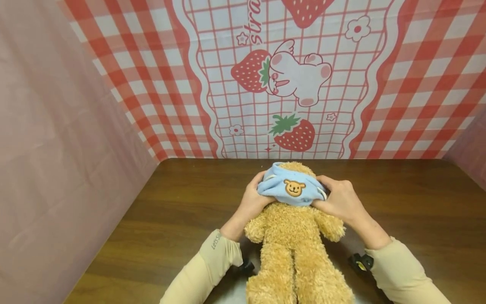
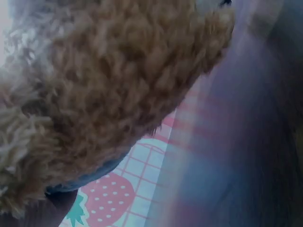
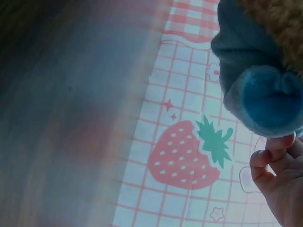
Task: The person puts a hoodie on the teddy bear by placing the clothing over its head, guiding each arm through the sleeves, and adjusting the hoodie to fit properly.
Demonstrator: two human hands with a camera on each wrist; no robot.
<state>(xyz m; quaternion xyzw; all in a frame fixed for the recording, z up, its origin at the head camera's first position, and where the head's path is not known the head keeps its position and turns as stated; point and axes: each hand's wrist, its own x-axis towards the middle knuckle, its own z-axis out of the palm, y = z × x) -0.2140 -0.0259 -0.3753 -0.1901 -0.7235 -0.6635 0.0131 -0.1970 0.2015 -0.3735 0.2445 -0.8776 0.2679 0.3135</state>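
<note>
A curly golden-brown teddy bear (image 1: 291,228) lies on its back or front, I cannot tell which, with its legs toward me. Bunched over its head is a small light blue doll top (image 1: 277,190) with a bear-face patch; it hides most of the head. My left hand (image 1: 255,198) grips the top's left side, thumb below. On the other side my right hand (image 1: 339,198) holds its edge between thumb and fingers. In the right wrist view, the fingers (image 3: 262,163) pinch below a round blue opening (image 3: 272,101). Brown fur (image 2: 113,71) fills much of the left wrist view.
The bear lies on a dark brown wooden table (image 1: 178,211). Behind the table hangs a red-and-white checked cloth (image 1: 212,84) with strawberry prints. A pinkish curtain (image 1: 57,147) stands to the left. Black wrist devices (image 1: 360,262) sit under the sleeves.
</note>
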